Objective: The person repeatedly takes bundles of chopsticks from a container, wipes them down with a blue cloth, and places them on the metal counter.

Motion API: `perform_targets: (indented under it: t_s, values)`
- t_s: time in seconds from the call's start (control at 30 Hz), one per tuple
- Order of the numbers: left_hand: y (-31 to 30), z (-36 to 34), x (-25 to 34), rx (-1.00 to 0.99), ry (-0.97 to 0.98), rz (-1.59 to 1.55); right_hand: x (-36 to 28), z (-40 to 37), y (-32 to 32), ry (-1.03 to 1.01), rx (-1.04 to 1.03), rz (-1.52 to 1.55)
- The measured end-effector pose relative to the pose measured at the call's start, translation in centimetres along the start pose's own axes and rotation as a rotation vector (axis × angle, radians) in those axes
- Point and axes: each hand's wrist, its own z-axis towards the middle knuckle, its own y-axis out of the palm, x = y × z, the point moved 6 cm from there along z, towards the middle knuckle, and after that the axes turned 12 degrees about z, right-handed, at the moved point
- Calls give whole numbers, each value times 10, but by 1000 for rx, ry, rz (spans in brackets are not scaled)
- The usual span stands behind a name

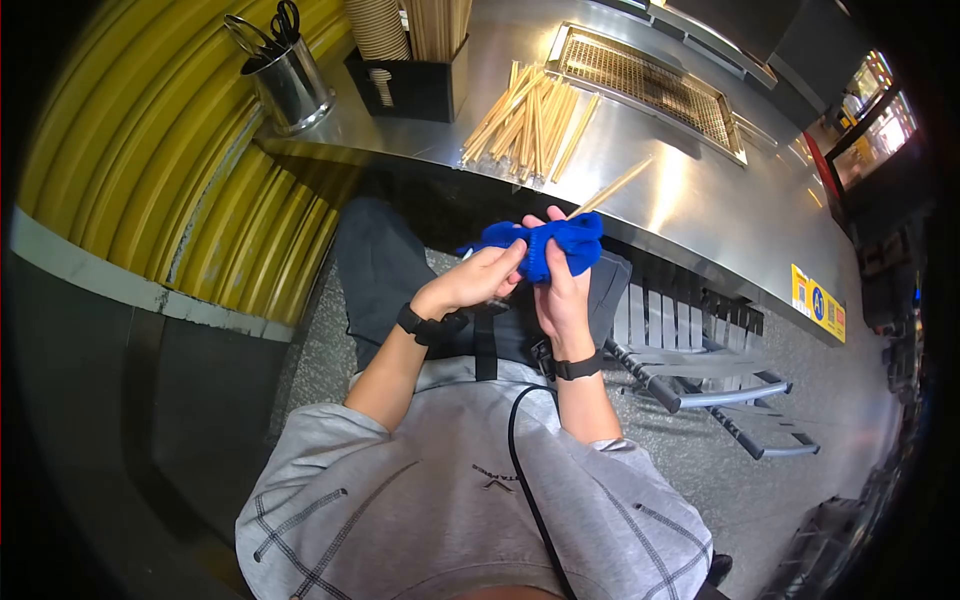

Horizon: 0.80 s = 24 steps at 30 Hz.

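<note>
A bright blue cloth (562, 242) is bunched up between both of my hands, held over my lap just below the steel counter's edge. My left hand (470, 284) pinches the cloth's left side with its fingertips. My right hand (558, 290) wraps around the cloth from beneath, thumb raised. A wooden stick (612, 187) pokes out of the cloth up and to the right, over the counter's edge. Both wrists wear black bands.
On the steel counter (700, 200) lies a pile of several wooden sticks (530, 120). Behind them are a wire rack tray (650, 85), a black box of sticks and cups (405, 80), and a metal pot with scissors (285, 75). A yellow ribbed wall (150, 150) is left; a metal stool (700, 370) is right.
</note>
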Motion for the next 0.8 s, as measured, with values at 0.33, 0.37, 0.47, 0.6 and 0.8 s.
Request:
perform_targets:
  t_s: [0.33,0.37,0.47,0.6,0.8]
  values:
    - [-2,0,14,99,87,477,-50,24,-6,-228,158,-57]
    - [-3,-1,14,89,83,486,-61,28,-9,-268,169,-65]
    - [1,-3,18,17,99,394,-86,38,-20,-336,169,-79]
    - [1,-5,18,-50,55,338,-112,48,-38,-438,240,16]
    - [7,2,5,-156,13,133,-59,22,1,-78,4,40]
